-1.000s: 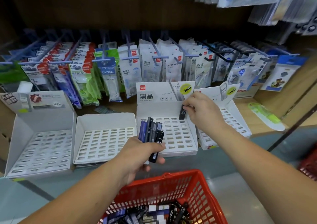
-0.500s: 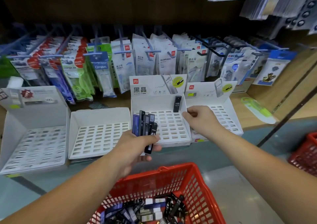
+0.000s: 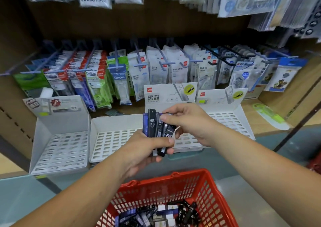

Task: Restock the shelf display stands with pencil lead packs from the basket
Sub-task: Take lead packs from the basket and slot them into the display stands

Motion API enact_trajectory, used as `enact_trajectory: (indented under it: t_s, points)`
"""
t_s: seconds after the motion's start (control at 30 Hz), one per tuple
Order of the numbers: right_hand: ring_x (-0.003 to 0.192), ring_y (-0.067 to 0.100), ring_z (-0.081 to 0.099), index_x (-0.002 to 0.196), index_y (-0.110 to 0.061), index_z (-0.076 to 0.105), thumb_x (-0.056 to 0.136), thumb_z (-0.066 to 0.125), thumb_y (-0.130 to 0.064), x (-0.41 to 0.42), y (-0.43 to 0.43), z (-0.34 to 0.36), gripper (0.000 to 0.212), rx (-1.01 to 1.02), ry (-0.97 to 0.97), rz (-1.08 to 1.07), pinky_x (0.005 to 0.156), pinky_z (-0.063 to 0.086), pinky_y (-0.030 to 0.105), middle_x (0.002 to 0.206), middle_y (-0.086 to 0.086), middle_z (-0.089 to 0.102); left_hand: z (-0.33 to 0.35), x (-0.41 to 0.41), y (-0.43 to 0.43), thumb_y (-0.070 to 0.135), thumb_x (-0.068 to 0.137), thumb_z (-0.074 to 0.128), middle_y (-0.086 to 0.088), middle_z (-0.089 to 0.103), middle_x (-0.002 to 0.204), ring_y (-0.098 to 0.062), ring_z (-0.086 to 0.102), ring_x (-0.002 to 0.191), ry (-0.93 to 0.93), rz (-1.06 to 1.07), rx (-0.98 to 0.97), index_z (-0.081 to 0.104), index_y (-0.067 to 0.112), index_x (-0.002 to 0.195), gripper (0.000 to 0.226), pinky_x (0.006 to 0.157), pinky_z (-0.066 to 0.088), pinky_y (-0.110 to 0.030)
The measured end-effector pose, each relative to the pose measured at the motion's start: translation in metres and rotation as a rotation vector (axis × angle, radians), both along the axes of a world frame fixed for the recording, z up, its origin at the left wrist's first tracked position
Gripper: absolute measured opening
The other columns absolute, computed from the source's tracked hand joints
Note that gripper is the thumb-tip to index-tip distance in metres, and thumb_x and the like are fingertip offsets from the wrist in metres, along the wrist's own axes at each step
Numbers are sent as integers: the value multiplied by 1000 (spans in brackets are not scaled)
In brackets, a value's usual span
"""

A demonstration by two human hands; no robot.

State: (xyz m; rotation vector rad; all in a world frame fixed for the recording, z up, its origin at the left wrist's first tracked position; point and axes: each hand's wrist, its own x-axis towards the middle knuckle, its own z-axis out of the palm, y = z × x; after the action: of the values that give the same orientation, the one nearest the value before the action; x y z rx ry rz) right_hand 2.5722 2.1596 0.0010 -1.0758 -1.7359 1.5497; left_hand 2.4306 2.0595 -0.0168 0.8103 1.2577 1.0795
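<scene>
Head camera looks down on both hands, raised together in front of a shop shelf [image 3: 257, 108]. The left hand [image 3: 147, 150] is curled round the lower half of a fanned bundle of pencil lead packs [image 3: 157, 127], held upright with the thumb across their front. The tallest, a black pack [image 3: 151, 120] printed HB 0.5, stands at the bundle's left side, with a blue pack just beside it. The right hand [image 3: 189, 122] reaches in from the right, its thumb and forefinger closed on the tops of the packs at the bundle's right side; which single pack it pinches cannot be told.

Just behind both hands stands a white slotted display stand [image 3: 163, 96], its header card showing a red logo and HB 0.5. A second display stand [image 3: 231, 119] of the same make sits just right of the right hand. Left of the left hand are two more white stands, a low stand [image 3: 112, 140] near the hand and a taller stand [image 3: 59, 148] beyond it; their slots hold no packs.

Below the hands sits a red basket [image 3: 213, 192] with a loose heap of packs [image 3: 156, 214] in black, blue and white. Beyond the hands, hanging packets [image 3: 156, 67] fill rows of pegs. Farther right of the right hand a green-and-white item [image 3: 269, 115] lies on the shelf.
</scene>
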Motion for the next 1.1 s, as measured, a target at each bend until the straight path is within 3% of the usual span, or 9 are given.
enact_trajectory:
  t_s: [0.2, 0.33, 0.5, 0.6, 0.67, 0.8, 0.87, 0.97, 1.1]
  points:
    - [57, 21, 61, 105, 6, 70, 87, 77, -5, 21, 21, 7, 23, -180, 93, -164, 53, 57, 31, 80, 16, 70, -5, -7, 3, 7, 90, 75, -18, 77, 96, -21, 70, 74, -13, 19, -40, 73, 7, 104, 14, 51, 43, -25]
    - [62, 26, 67, 98, 3, 67, 92, 70, 2, 40, 36, 7, 7, -199, 202, -265, 59, 61, 34, 78, 16, 70, -12, -7, 13, 8, 93, 71, -17, 79, 94, -18, 72, 69, -31, 221, -51, 71, 1, 109, 18, 54, 45, -27]
    - [88, 41, 73, 94, 10, 70, 80, 71, 17, 42, 30, -6, 15, -219, 216, -68, 82, 63, 41, 94, 28, 72, -13, -5, 26, 13, 96, 70, -18, 79, 96, -25, 79, 87, -154, 366, -17, 70, 4, 108, 15, 57, 58, -26]
    - [96, 40, 71, 86, 1, 77, 74, 76, 20, 35, 22, -12, 23, -139, 128, 25, 95, 59, 45, 109, 37, 68, -15, -6, 30, 9, 95, 71, -20, 78, 97, -23, 78, 83, -130, 425, 11, 73, 1, 109, 16, 60, 61, -28]
    - [93, 37, 71, 93, 1, 77, 76, 76, 16, 31, 19, -16, 22, -119, 77, 75, 98, 57, 42, 107, 37, 69, -17, -8, 32, 5, 93, 71, -19, 78, 97, -20, 76, 77, -83, 466, 31, 73, 1, 106, 14, 62, 60, -29]
    - [79, 37, 70, 99, 3, 74, 85, 76, 6, 13, 11, -24, 14, -96, 57, 58, 84, 59, 50, 93, 33, 70, -17, -12, 35, 0, 90, 71, -14, 79, 88, -18, 74, 72, -19, 479, 71, 73, -1, 104, 14, 59, 56, -29]
    - [71, 35, 71, 104, 1, 68, 82, 76, 11, 5, 10, -26, 25, -115, 41, 32, 69, 62, 43, 91, 27, 68, -19, -11, 36, -1, 89, 72, -12, 77, 84, -21, 72, 75, 5, 459, 91, 73, -2, 105, 17, 61, 55, -31]
    - [69, 26, 73, 106, -8, 68, 80, 80, 8, 4, 19, -22, 33, -53, -86, 48, 62, 58, 37, 92, 25, 73, -21, -10, 39, -1, 88, 74, -13, 78, 84, -25, 74, 79, 29, 434, 116, 72, -1, 104, 17, 64, 55, -35]
    - [63, 24, 70, 105, -9, 69, 91, 74, -1, 20, 39, -12, 17, 46, -178, -24, 48, 56, 33, 85, 13, 70, -28, -8, 42, 2, 86, 78, -16, 78, 89, -24, 75, 77, 54, 409, 108, 71, 0, 105, 20, 63, 56, -34]
